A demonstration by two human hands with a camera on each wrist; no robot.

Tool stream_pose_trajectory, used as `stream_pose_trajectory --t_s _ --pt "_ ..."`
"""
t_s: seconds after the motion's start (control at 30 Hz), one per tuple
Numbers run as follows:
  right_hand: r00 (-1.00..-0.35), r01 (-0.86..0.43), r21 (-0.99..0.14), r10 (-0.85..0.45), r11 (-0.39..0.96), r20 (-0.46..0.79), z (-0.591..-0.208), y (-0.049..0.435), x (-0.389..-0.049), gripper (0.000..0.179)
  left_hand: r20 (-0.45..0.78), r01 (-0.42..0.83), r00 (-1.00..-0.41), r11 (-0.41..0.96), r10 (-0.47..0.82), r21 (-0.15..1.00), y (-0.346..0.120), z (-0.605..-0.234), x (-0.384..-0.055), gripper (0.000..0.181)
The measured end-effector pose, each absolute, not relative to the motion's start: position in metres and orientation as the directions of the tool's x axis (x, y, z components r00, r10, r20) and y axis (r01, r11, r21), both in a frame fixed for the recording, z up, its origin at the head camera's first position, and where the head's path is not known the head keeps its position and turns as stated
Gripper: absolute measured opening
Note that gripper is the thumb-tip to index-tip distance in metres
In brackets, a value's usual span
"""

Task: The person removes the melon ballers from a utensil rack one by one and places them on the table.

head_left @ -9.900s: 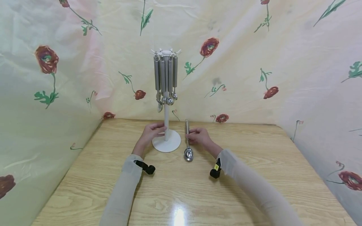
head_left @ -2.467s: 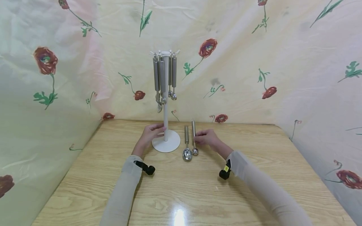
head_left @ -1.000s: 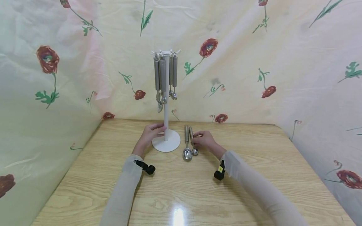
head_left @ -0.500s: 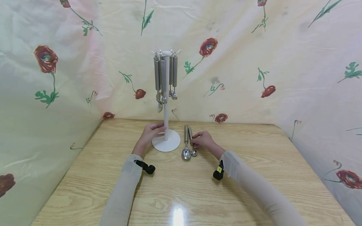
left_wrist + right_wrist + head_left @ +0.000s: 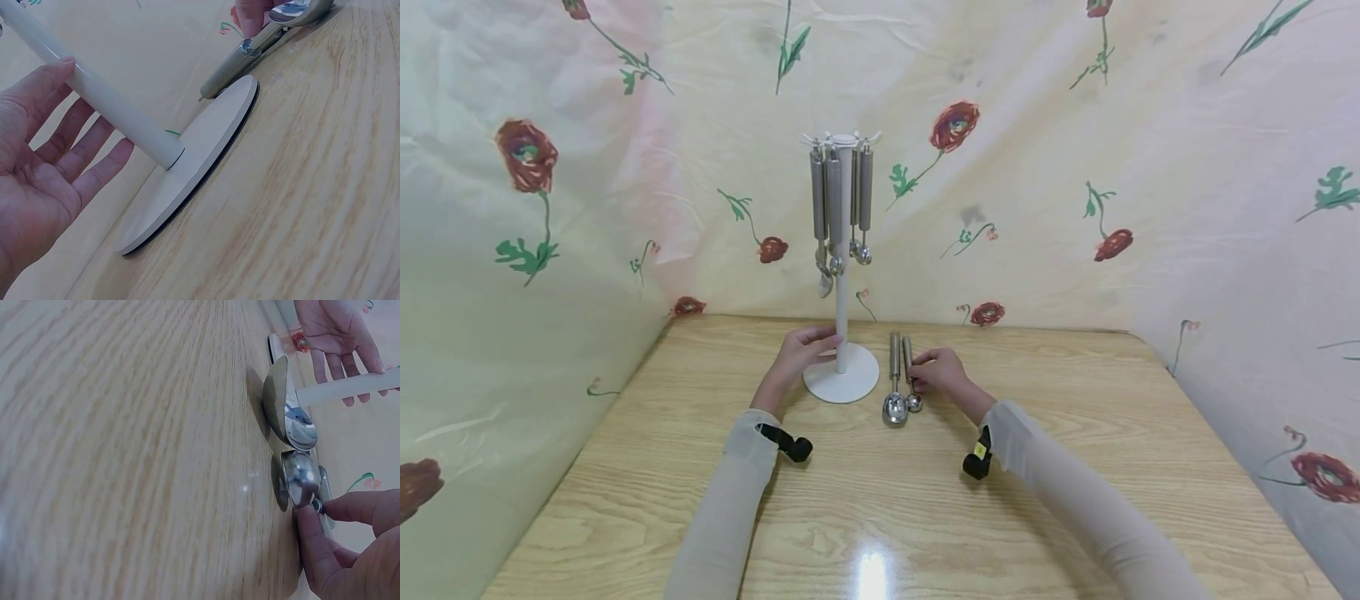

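My left hand (image 5: 797, 352) holds the white pole of a utensil stand (image 5: 842, 321) low down, just above its round base. In the left wrist view the thumb lies on one side of the pole (image 5: 119, 112) and the fingers reach behind it. Right of the base, a large metal scoop (image 5: 895, 408) lies on the table, handle pointing away. Beside it lies a smaller round-bowled scoop (image 5: 914, 403); my right hand (image 5: 942, 375) pinches its handle near the neck. In the right wrist view the two bowls sit close together, the small one (image 5: 301, 478) partly hiding the handles.
Several steel-handled utensils (image 5: 835, 196) hang from the stand's white hooks, above both hands. The wooden table (image 5: 820, 500) ends at a flower-patterned cloth (image 5: 1037, 275) behind and at both sides.
The small scoop went from upright, handle raised, to lying beside the large one, which was laid down earlier. Two utensils have left the stand's front since the oldest frame. The left hand stays put.
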State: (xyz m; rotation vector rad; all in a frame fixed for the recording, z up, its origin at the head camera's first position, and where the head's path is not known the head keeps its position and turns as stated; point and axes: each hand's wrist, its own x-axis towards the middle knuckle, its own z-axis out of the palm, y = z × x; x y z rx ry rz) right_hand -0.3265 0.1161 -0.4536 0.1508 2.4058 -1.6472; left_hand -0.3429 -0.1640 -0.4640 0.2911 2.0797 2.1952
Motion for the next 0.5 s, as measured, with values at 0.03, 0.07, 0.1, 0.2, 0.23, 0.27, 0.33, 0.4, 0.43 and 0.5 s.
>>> stream_pose_trajectory --t_s 0.03,0.07,0.1,0.2,0.23,0.27,0.33,0.4,0.43,0.5 --pt "-0.970 0.209 -0.907 -0.041 0.366 -0.240 -0.4540 0.1162 -0.3266 0.029 0.067 0.056 -0.976 -0.060 0.206 0.997 -0.1639 -0.4637 -0.3428 0.042" --pt "-0.969 0.212 -0.907 -0.039 0.365 -0.243 -0.4539 0.1163 -0.3265 0.029 0.067 0.056 -0.976 -0.058 0.206 0.997 -0.1639 -0.4635 -0.3428 0.042" --pt "-0.969 0.213 -0.907 -0.040 0.363 -0.244 -0.4540 0.1164 -0.3266 0.030 0.066 0.056 -0.976 -0.055 0.206 0.997 -0.1639 -0.4633 -0.3426 0.042" --pt "-0.967 0.220 -0.910 -0.043 0.352 -0.251 -0.4541 0.1167 -0.3266 0.031 0.067 0.058 -0.977 -0.050 0.204 0.997 -0.1638 -0.4629 -0.3424 0.042" --pt "-0.966 0.226 -0.910 -0.043 0.349 -0.256 -0.4539 0.1168 -0.3266 0.031 0.068 0.059 -0.977 -0.054 0.204 0.997 -0.1637 -0.4630 -0.3426 0.042" --pt "-0.964 0.231 -0.910 -0.043 0.345 -0.261 -0.4536 0.1169 -0.3265 0.031 0.070 0.060 -0.977 -0.056 0.203 0.997 -0.1637 -0.4632 -0.3426 0.041" --pt "-0.962 0.237 -0.910 -0.047 0.339 -0.268 -0.4530 0.1171 -0.3259 0.032 0.072 0.061 -0.977 -0.061 0.203 0.996 -0.1636 -0.4635 -0.3428 0.041" --pt "-0.960 0.243 -0.910 -0.051 0.337 -0.276 -0.4520 0.1174 -0.3254 0.033 0.071 0.059 -0.977 -0.064 0.201 0.996 -0.1636 -0.4641 -0.3433 0.041" --pt "-0.959 0.243 -0.909 -0.056 0.337 -0.277 -0.4513 0.1176 -0.3251 0.033 0.069 0.057 -0.977 -0.065 0.200 0.996 -0.1637 -0.4644 -0.3434 0.041" --pt "-0.959 0.242 -0.908 -0.061 0.342 -0.278 -0.4499 0.1182 -0.3250 0.035 0.065 0.053 -0.978 -0.065 0.199 0.996 -0.1637 -0.4646 -0.3434 0.041"
